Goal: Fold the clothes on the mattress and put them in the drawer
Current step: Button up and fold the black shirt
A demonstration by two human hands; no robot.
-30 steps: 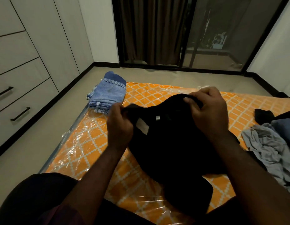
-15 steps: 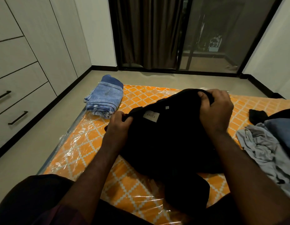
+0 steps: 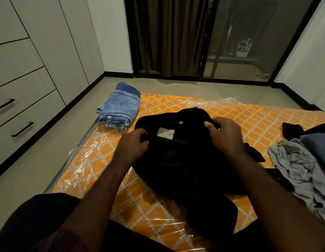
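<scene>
**While you grip the black garment at both sides, its GUCCI label faces up**

As you look down, the black garment (image 3: 185,170) lies spread on the orange, diamond-patterned mattress (image 3: 249,115), near its middle and just in front of your knees. Your left hand (image 3: 132,144) curls its fingers round the cloth at the upper left edge. Your right hand (image 3: 225,135) pinches a fold at the upper right, with the thumb on top. Between your hands a pale rectangular label (image 3: 165,133) is sewn to the cloth, and it reads "GUCCI" in thin capitals. Just above it sits a much smaller white tag (image 3: 180,122), too small to read.

Clear plastic wrap (image 3: 89,157) covers the mattress, wrinkled and shiny along the left edge. On the far left corner rests a folded stack of blue denim (image 3: 120,110), close to the black garment but not touching it. To your right lies an unfolded heap: a crumpled grey garment (image 3: 300,166), a blue piece (image 3: 318,146) behind it and a dark piece (image 3: 292,130) further back.

The drawers (image 3: 21,84) stand along the left wall, across a strip of floor from the mattress. All are closed, and two carry dark bar handles (image 3: 22,129). A dark curtain (image 3: 167,33) and a glass door (image 3: 249,33) fill the far wall.
</scene>
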